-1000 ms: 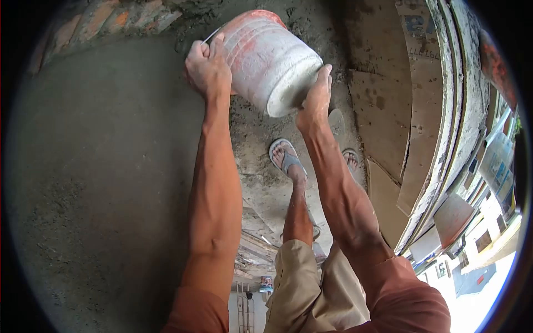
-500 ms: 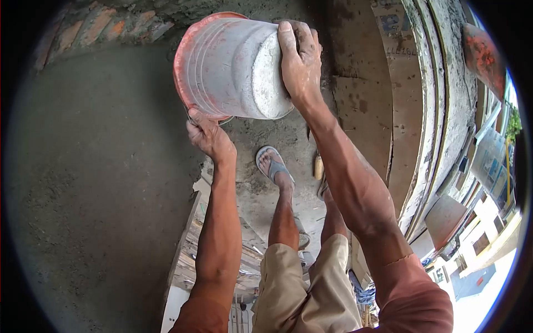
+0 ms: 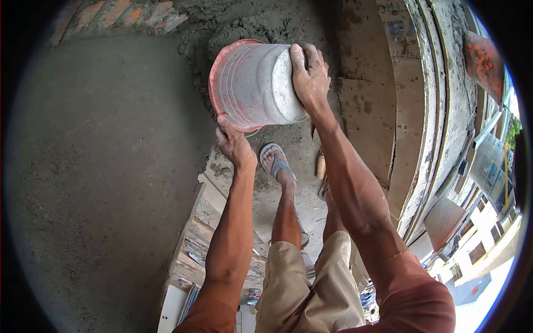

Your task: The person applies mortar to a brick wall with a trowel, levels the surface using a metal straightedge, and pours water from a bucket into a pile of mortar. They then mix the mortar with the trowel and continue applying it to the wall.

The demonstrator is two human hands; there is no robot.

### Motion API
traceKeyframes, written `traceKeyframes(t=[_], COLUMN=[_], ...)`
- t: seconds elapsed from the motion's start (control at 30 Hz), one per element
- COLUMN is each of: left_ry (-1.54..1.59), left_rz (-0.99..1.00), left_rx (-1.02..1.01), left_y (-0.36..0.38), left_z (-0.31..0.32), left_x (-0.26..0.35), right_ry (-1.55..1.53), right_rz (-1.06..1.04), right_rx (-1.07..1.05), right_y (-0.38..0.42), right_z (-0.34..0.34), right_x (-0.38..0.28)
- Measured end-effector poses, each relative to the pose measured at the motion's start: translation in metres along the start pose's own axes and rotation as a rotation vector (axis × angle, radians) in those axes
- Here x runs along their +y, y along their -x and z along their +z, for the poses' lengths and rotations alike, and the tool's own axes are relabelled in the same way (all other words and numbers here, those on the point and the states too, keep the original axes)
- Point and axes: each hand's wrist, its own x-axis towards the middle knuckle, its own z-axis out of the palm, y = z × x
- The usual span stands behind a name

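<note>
A red bucket coated with grey cement is held tipped on its side, its rim toward the left and its base toward the right. My left hand grips the rim at its lower edge. Pressed round the whitish base is my right hand, fingers curled over its edge. Wet grey mortar lies in a rough heap just beyond the bucket. What is inside the bucket is hidden.
Smooth grey cement covers the left side, with exposed bricks at the top left. Stained boards run along the right. A wooden-handled tool lies near my sandalled feet.
Both hands have moved the bucket to the right and slightly down in the view. More of the mortar heap now shows beyond it.
</note>
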Motion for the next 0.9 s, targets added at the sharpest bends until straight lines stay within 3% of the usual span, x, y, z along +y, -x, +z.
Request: traceKeyframes(t=[0.07,0.13,0.23,0.27,0.37,0.47,0.57,0.67,0.7,0.77,0.83,0.87,0.9], left_ry=[0.036,0.235,0.297,0.286,0.357,0.323,0.319,0.353,0.393,0.411,0.387,0.203,0.023], left_rz=[-0.003,-0.156,-0.297,-0.259,-0.324,-0.279,-0.249,-0.179,-0.155,-0.155,-0.137,-0.139,-0.143], left_rx=[0.010,0.013,0.105,0.063,0.129,0.101,0.129,-0.138,-0.231,-0.380,-0.421,-0.324,-0.219], left_y=[0.034,0.059,0.010,-0.017,-0.024,0.006,0.035,0.058,0.055,0.034,-0.005,-0.034,-0.061], left_z=[0.000,-0.003,-0.025,-0.036,-0.022,-0.007,0.019,0.048,0.059,0.076,0.103,0.100,0.086], left_x=[0.005,0.001,-0.066,-0.095,-0.088,-0.052,-0.010,0.023,0.024,0.006,-0.013,-0.037,-0.065], right_ry=[-0.010,0.151,0.401,0.468,0.361,0.315,0.236,0.059,-0.121,-0.277,-0.187,-0.123,-0.012], right_rz=[-0.173,-0.226,-0.236,-0.170,-0.153,-0.131,-0.224,-0.492,-0.508,-0.338,-0.379,-0.337,-0.301], right_rx=[0.050,0.040,-0.104,-0.152,-0.281,-0.228,-0.044,0.143,0.157,0.221,0.215,0.297,0.176], right_y=[0.021,0.036,0.024,0.017,-0.015,-0.021,0.000,0.005,0.006,0.016,-0.017,-0.038,-0.068], right_z=[-0.035,-0.048,0.030,0.058,0.067,0.045,-0.032,-0.110,-0.127,-0.127,-0.110,-0.078,-0.037], right_x=[-0.017,-0.037,-0.003,0.011,0.010,-0.003,-0.035,-0.054,-0.064,-0.095,-0.039,-0.001,0.064])
